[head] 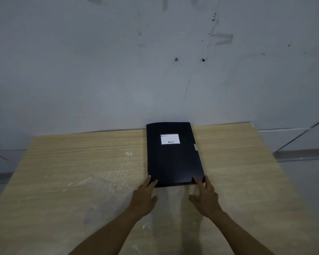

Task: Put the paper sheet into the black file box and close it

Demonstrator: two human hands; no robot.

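The black file box (174,159) lies flat and shut on the wooden table, its far end against the wall, a white label on its lid and a small clasp on its right edge. My left hand (145,195) touches the box's near left corner with its fingers spread. My right hand (203,195) rests its fingertips on the near right corner. Neither hand grips the box. No paper sheet shows anywhere in view.
The light wooden table (81,181) has scuffed white marks and reaches from the wall to me. A grey wall stands right behind the box. The table's right edge (276,162) drops to a grey floor.
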